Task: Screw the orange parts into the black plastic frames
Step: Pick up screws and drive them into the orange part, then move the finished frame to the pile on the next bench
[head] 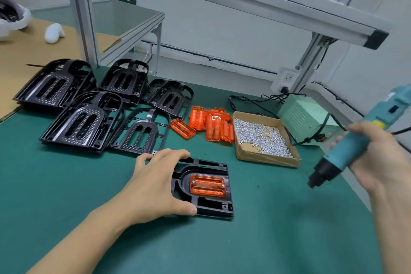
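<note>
Your left hand (155,184) grips the left end of a black plastic frame (211,203) that lies flat on the green mat (278,229), fingers curled over its far edge and thumb hooked on its near edge. An orange part (208,185) sits seated in the frame's rounded recess, with a small silver screw head showing at each of its two ends. Your right hand (375,158) is wrapped around a teal electric screwdriver (349,147), held off to the right and above the mat, its black nose tilted down and to the left, well apart from the frame. Behind the frame, a loose heap of orange parts (209,125) lies on the mat, just left of an open cardboard box (264,158) filled with small silver screws (260,135). To the left of the heap, bare black frames (84,118) are stacked and overlapped in several piles. A pale green power unit (302,115) stands behind the box with black cables running to it.
</note>
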Demonstrator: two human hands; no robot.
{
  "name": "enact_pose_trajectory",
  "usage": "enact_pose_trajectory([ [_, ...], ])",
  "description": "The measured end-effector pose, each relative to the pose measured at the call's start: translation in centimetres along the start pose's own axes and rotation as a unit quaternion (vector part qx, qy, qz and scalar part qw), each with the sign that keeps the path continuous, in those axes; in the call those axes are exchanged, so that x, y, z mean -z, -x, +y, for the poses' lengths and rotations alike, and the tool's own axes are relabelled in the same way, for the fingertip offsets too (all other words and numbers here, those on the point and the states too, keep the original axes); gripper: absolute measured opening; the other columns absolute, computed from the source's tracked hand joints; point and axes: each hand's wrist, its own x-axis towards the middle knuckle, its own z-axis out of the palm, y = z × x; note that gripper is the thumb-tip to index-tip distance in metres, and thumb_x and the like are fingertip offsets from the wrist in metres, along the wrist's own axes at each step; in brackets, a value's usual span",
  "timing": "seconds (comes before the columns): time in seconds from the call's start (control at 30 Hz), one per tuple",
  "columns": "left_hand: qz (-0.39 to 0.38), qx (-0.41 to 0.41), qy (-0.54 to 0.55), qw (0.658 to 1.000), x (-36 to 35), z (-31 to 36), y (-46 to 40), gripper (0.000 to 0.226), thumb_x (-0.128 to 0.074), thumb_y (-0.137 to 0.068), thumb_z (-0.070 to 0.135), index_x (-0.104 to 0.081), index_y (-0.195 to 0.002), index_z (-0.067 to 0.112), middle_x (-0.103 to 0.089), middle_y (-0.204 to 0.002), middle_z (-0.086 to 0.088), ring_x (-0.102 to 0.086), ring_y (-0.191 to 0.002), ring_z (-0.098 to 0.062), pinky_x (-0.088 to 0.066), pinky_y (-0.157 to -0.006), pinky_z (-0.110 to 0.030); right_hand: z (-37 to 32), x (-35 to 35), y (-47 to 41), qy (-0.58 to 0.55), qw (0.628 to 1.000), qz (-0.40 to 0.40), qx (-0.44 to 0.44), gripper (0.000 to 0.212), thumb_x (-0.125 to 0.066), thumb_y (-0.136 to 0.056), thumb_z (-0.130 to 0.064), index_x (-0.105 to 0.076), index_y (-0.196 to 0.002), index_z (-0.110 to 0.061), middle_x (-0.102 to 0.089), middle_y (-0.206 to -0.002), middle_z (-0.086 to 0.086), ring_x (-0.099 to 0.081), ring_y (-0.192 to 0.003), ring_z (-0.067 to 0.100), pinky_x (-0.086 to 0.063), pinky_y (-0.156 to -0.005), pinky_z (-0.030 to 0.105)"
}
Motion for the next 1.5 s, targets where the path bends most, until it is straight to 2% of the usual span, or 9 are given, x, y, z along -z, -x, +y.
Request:
enact_pose_trajectory([
  [0.13, -0.012, -0.035, -0.031, 0.999, 0.0, 0.0, -0.3, 0.109, -0.074, -0.052, 0.066, -0.017, -0.142, 0.043, -0.019, -0.124, 0.034, 0.025, -0.1, 0.037, -0.002, -0.106, -0.025, 2.4, 3.6, -1.1, 0.201, 0.977, 0.013, -0.075, 0.029, -0.06, -0.094, -0.015, -0.04, -0.113, -0.008, -0.049, -0.079, 0.01, -0.051, -0.062, 0.022, -0.047, -0.057, 0.035],
  [0.27, -0.037, -0.049, -0.087, 0.994, 0.0, -0.1, -1.1, 0.121, -0.058, -0.042, 0.076, -0.007, -0.146, 0.041, -0.018, -0.151, 0.017, 0.006, -0.138, 0.009, 0.017, -0.11, -0.029, 5.5, 5.0, -1.3, 0.363, 0.918, -0.011, -0.16, 0.04, -0.063, -0.093, -0.026, -0.045, -0.114, 0.002, -0.054, -0.076, 0.019, -0.055, -0.053, 0.026, -0.05, -0.053, 0.035],
  [0.4, -0.076, -0.055, -0.129, 0.987, 0.1, 0.4, -1.9, 0.124, -0.065, -0.047, 0.071, -0.001, -0.147, 0.038, -0.012, -0.154, 0.015, 0.015, -0.136, 0.01, 0.022, -0.11, -0.037, 7.5, 4.2, -1.5, 0.505, 0.848, -0.01, -0.158, 0.042, -0.062, -0.091, -0.033, -0.047, -0.106, 0.003, -0.061, -0.077, 0.02, -0.06, -0.058, 0.031, -0.053, -0.064, 0.044],
  [0.53, -0.102, -0.047, -0.154, 0.982, 0.3, 1.0, -2.3, 0.125, -0.072, -0.053, 0.067, 0.003, -0.149, 0.036, -0.011, -0.156, 0.012, 0.012, -0.142, 0.0, 0.022, -0.111, -0.042, 7.2, 2.7, -2.1, 0.662, 0.743, -0.021, -0.098, 0.038, -0.052, -0.095, -0.037, -0.052, -0.101, 0.001, -0.054, -0.08, 0.012, -0.053, -0.073, 0.029, -0.036, -0.056, 0.032],
  [0.67, -0.11, -0.041, -0.158, 0.98, 0.3, 1.2, -2.3, 0.124, -0.073, -0.055, 0.065, 0.002, -0.149, 0.034, -0.018, -0.154, 0.01, 0.003, -0.144, -0.002, 0.02, -0.113, -0.044, 7.0, 1.7, -2.5, 0.729, 0.679, -0.038, -0.074, 0.036, -0.04, -0.098, -0.035, -0.057, -0.108, -0.005, -0.061, -0.106, 0.017, -0.062, -0.091, 0.034, -0.048, -0.077, 0.033],
  [1.0, -0.134, -0.039, -0.144, 0.98, 0.5, 1.4, -2.6, 0.123, -0.075, -0.055, 0.062, 0.003, -0.148, 0.039, -0.025, -0.15, 0.009, -0.008, -0.143, -0.005, 0.017, -0.114, -0.042, 6.2, 1.8, -2.7, 0.717, 0.69, -0.056, -0.075, 0.032, -0.045, -0.098, -0.036, -0.05, -0.093, -0.005, -0.062, -0.082, 0.013, -0.063, -0.067, 0.029, -0.057, -0.075, 0.036],
  [1.2, -0.138, -0.064, -0.177, 0.972, 0.6, 1.7, -3.0, 0.122, -0.076, -0.056, 0.058, 0.002, -0.148, 0.037, -0.025, -0.151, 0.011, -0.015, -0.14, -0.006, 0.011, -0.115, -0.042, 5.7, 0.1, -1.7, 0.793, 0.607, -0.042, 0.026, 0.052, -0.044, -0.094, -0.055, -0.049, -0.127, -0.015, -0.057, -0.124, 0.009, -0.056, -0.111, 0.029, -0.045, -0.085, 0.035],
  [1.37, -0.136, -0.094, -0.178, 0.97, 1.0, 2.0, -2.8, 0.121, -0.077, -0.059, 0.053, 0.003, -0.148, 0.035, -0.027, -0.147, 0.012, -0.011, -0.131, 0.002, 0.013, -0.112, -0.036, 6.1, -4.6, 1.3, 0.706, 0.644, -0.265, 0.125, 0.074, -0.045, -0.09, -0.066, -0.02, -0.152, -0.035, -0.035, -0.154, -0.003, -0.029, -0.143, 0.015, 0.004, -0.116, 0.054],
  [1.5, -0.114, -0.151, -0.204, 0.961, 1.5, 2.1, -2.4, 0.125, -0.074, -0.058, 0.053, 0.013, -0.145, 0.038, -0.028, -0.143, 0.012, -0.015, -0.135, -0.003, 0.02, -0.11, -0.03, 6.8, -8.1, 4.1, 0.557, 0.682, -0.461, 0.109, 0.08, -0.048, -0.089, -0.06, -0.009, -0.154, -0.036, -0.028, -0.158, -0.005, -0.022, -0.144, 0.012, -0.008, -0.12, 0.039],
])
